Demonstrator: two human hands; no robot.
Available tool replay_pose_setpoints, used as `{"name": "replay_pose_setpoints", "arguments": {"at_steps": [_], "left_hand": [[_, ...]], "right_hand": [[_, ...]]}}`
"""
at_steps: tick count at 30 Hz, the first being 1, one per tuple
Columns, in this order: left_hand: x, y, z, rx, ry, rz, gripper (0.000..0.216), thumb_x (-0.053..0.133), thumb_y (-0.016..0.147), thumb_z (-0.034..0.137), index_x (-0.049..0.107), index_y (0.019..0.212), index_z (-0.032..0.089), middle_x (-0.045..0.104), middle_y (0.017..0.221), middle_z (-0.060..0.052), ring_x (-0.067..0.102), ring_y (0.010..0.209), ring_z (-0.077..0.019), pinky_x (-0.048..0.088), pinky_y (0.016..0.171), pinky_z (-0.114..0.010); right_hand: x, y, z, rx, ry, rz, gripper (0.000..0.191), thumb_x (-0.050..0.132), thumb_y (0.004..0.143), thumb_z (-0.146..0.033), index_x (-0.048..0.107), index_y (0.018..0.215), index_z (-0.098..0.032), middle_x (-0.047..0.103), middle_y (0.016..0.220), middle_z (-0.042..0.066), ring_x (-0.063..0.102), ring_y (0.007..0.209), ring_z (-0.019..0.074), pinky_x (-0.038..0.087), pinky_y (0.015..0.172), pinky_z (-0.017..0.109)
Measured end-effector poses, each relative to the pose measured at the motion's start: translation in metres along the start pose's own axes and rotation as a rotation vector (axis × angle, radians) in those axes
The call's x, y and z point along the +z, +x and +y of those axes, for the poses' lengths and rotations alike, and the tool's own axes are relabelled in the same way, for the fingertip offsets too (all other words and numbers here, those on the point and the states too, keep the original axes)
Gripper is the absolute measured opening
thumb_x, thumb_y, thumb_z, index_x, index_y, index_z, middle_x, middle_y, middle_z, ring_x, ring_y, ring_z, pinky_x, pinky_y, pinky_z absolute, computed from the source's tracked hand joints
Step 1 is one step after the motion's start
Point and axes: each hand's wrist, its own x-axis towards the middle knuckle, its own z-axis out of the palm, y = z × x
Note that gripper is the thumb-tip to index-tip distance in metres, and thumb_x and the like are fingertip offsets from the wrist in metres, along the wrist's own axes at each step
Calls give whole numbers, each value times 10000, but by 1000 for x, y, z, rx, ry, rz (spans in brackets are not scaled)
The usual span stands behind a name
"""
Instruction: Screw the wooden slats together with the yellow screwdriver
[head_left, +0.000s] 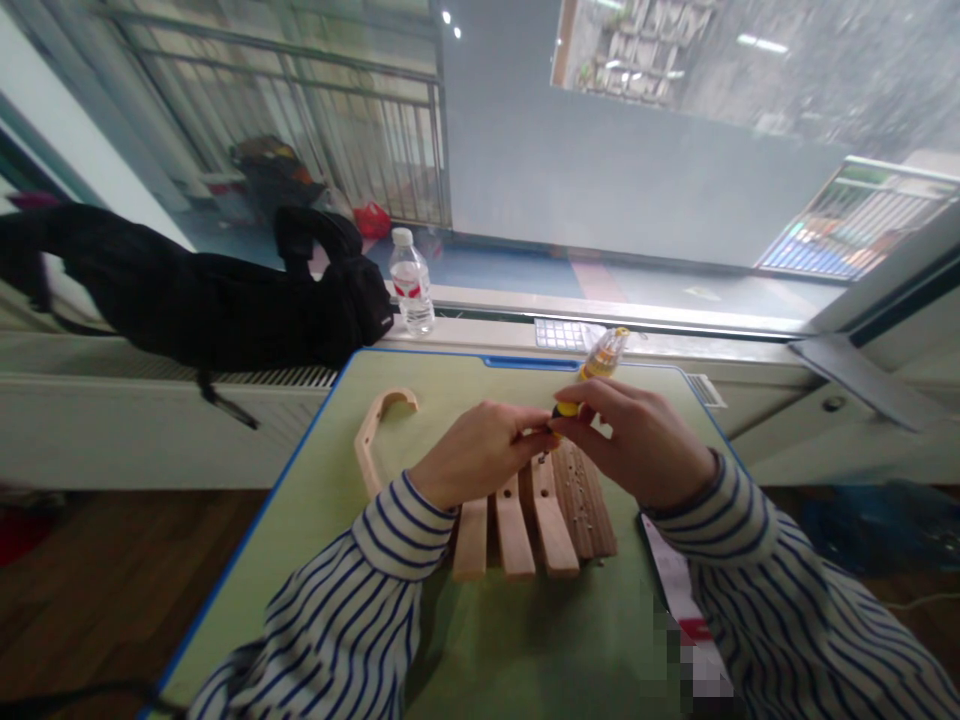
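Observation:
My right hand (637,430) is closed around a screwdriver (606,352) with a clear and yellow handle, which points up and away toward the window. Its black and yellow lower end sits between my two hands. The fingers of my left hand (480,450) pinch together at that end; whatever small piece they hold is hidden. Below my hands lies a brown wooden board (585,500) with many small holes. Pale wooden pieces with dark holes, among them a wooden strip (556,535), lie side by side left of it. A curved wooden hook (367,435) rests farther left.
The green table (300,580) has a blue edge. A water bottle (411,285) and a black bag (247,305) are on the windowsill, near a white gridded sheet (562,333). A phone-like dark-edged object (664,560) lies by my right forearm.

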Motion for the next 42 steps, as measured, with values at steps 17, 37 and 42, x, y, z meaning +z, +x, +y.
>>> {"name": "replay_pose_setpoints", "arguments": {"at_steps": [17, 37, 42], "left_hand": [[-1, -2, 4, -46, 28, 36, 335, 466, 824, 403, 613, 1073, 233, 655, 774, -21, 559, 649, -125, 387, 584, -211], [-1, -2, 0, -20, 77, 32, 252, 457, 841, 357, 657, 940, 238, 670, 839, -27, 588, 737, -149, 394, 624, -235], [-2, -2, 0, -6, 89, 17, 256, 446, 853, 345, 651, 954, 230, 671, 849, -30, 591, 735, -148, 384, 615, -230]], "right_hand": [[10, -5, 0, 54, 49, 134, 217, 536, 786, -360, 573, 899, -178, 586, 734, 2, 541, 596, 91, 426, 591, 245], [-8, 0, -8, -33, -19, -64, 242, 442, 840, -302, 564, 1034, -226, 630, 924, 5, 585, 759, 118, 442, 679, 263], [-3, -1, -6, 7, -30, -21, 233, 456, 836, -352, 571, 993, -223, 625, 849, -5, 578, 711, 111, 438, 649, 256]]}}
